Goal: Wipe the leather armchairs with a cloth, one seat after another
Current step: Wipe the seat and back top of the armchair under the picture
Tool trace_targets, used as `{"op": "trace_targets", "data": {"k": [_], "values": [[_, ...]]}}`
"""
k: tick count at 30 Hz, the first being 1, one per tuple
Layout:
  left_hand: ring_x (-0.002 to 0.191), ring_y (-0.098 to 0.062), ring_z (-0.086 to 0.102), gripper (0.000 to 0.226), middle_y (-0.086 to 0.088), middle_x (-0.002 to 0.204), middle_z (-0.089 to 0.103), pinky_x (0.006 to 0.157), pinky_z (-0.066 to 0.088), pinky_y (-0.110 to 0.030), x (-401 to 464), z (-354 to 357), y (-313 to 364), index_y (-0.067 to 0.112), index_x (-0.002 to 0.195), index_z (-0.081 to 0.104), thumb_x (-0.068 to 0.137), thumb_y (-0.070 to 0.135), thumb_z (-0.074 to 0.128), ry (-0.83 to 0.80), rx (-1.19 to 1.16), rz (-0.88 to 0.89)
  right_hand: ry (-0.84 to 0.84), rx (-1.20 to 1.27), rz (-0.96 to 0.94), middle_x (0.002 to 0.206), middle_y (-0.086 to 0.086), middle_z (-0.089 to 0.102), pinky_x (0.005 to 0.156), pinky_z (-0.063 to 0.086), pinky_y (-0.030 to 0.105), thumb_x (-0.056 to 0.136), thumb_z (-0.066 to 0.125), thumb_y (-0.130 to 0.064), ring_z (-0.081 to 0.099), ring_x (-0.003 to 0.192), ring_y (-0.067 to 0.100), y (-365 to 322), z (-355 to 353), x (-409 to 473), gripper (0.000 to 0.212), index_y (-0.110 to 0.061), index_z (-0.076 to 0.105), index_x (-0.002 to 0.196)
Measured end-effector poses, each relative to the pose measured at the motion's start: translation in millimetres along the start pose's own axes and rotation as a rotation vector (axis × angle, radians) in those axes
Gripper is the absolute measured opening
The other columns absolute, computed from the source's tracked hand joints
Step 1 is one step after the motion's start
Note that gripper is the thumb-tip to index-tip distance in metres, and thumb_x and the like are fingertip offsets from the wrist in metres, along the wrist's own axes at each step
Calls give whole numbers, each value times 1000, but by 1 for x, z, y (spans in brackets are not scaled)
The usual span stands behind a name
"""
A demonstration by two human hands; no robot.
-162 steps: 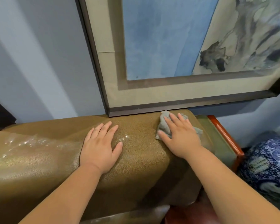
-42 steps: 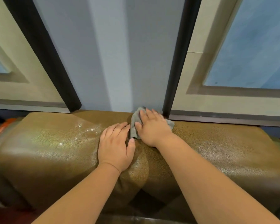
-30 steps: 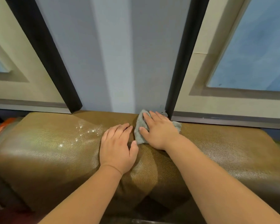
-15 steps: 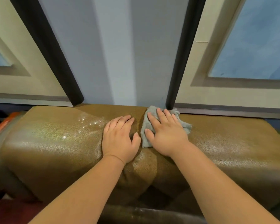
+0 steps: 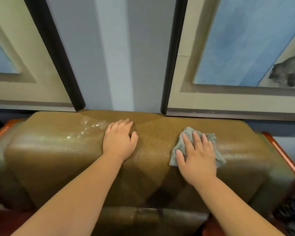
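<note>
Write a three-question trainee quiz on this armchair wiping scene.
1. True or false: the right hand presses the crumpled grey cloth flat on the olive-brown leather backrest top.
2. Which hand rests bare on the leather?
3. The shiny wet droplets lie: A) left of the left hand, B) under the cloth.

Key: 1 true; 2 left; 3 A.

The left hand [image 5: 119, 142] rests flat on top of the armchair [image 5: 58, 150] backrest, fingers straight. The right hand [image 5: 197, 155] presses a grey cloth [image 5: 177, 150] flat on the backrest, right of the left hand. Wet droplets [image 5: 90, 126] glisten left of the left hand. Two framed pictures [image 5: 228, 92] hang beyond.
</note>
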State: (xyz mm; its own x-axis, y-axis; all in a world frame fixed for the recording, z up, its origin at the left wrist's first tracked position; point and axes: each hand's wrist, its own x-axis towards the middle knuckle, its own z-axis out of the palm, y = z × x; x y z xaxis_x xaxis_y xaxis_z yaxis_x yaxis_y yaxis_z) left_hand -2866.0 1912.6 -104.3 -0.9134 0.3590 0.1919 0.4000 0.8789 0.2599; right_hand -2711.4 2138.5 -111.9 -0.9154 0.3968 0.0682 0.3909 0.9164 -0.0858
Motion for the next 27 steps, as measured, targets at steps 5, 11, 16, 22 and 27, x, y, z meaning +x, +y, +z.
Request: {"op": "trace_targets", "data": {"k": [5,11,16,22,27], "values": [[147,-17,44,43,4,149,60,126,26,-40,-8,-42,-42,25,143,62,105,39,49,70,-22,26,-96,17,-401,174,4,4,129,1,49,99,19,-70,-1,160,29,-111,9,6,75,-36,8,165],[151,-24,38,54,-2,158,50,128,26,-50,-17,-62,-201,24,151,52,103,49,48,105,179,-159,-50,-114,-283,172,2,17,129,15,49,91,8,-85,11,159,25,-55,5,34,93,-30,19,165],[142,-22,44,56,1,152,53,125,28,-46,-14,-35,-213,26,149,54,100,51,44,155,204,-232,-46,-35,-264,172,12,13,129,6,53,94,12,-77,6,159,35,-165,13,22,89,-24,20,165],[138,-23,46,64,1,148,56,122,29,-46,-13,-32,-221,25,144,60,92,53,35,190,162,-203,-95,-69,-554,173,11,12,128,10,54,92,22,-83,5,159,35,-237,27,29,95,-23,18,165],[133,-25,50,61,-1,144,60,118,33,-47,-13,-24,-227,21,140,65,92,50,39,266,138,-158,-147,-105,-270,174,0,6,130,8,49,84,0,-91,1,160,26,-159,5,53,102,-32,8,166]]}}
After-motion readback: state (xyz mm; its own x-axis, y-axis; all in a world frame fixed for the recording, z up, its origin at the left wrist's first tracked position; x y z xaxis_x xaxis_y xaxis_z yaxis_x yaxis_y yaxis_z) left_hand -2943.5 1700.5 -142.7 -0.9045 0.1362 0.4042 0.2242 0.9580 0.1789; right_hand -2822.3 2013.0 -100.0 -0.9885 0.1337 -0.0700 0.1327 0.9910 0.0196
